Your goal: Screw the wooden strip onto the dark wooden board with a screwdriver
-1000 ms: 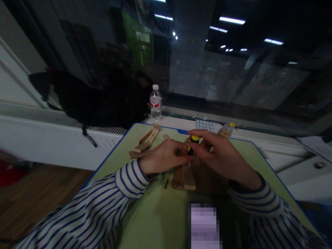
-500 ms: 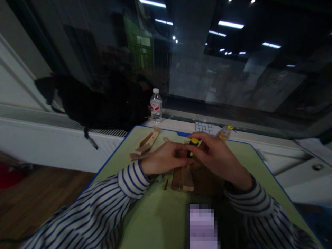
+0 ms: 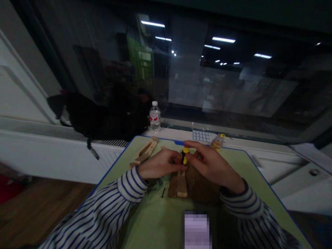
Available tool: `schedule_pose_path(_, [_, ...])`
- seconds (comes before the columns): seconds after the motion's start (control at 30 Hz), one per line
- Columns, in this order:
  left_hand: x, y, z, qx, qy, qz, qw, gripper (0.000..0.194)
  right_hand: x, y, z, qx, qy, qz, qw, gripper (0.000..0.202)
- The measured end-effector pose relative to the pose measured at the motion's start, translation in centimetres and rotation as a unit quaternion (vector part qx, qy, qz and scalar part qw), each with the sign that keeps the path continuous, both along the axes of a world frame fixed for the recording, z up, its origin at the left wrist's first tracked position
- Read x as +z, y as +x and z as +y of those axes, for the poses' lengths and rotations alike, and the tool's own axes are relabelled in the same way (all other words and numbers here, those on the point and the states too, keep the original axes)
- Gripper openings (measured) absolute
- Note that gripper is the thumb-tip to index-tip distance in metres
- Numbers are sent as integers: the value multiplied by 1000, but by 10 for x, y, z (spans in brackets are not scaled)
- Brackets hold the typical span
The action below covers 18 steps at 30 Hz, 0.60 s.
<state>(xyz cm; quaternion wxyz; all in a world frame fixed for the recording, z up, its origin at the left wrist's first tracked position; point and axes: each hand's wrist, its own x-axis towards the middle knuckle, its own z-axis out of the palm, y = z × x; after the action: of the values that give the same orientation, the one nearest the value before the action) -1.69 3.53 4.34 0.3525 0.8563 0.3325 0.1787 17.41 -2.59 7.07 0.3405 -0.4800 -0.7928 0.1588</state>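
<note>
A short black and yellow screwdriver (image 3: 185,155) stands nearly upright over a light wooden strip (image 3: 182,188), its tip hidden by my fingers. My left hand (image 3: 160,164) pinches around its lower part, thumb low over the strip. From the right, my right hand (image 3: 211,162) has its thumb against the handle and its index finger curved over behind the top. The strip lies on a dark brown board (image 3: 201,188). A dark screw (image 3: 163,192) lies left of the board, with several others close to my left wrist.
More wooden pieces (image 3: 147,151) lie at the table's back left. A phone with a blurred-out screen (image 3: 197,230) is at the front of the green table (image 3: 145,228). On the sill stand a water bottle (image 3: 155,119) and a small clear bag (image 3: 218,141); a black bag (image 3: 103,117) sits left.
The view has tilted up and shifted slightly, so the table sits lower. Both hands remain at the screwdriver, which now looks more upright; the right fingers have shifted a little around the handle.
</note>
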Motion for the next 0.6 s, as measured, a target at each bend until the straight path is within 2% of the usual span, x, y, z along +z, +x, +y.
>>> schedule_pose_path(0.2, [2,2,4,-40,0,10,999,34,0,2,0,18,0,0,1000,36])
schedule_pose_path(0.37, [3,0,1,-33,6,3,999,34,0,-1,1,24,16,-3,1000,33])
schedule_pose_path(0.6, [4,-1,-1,-22,-8,-12,1000,35,-2,-6,3,-4,12,-10,1000,29])
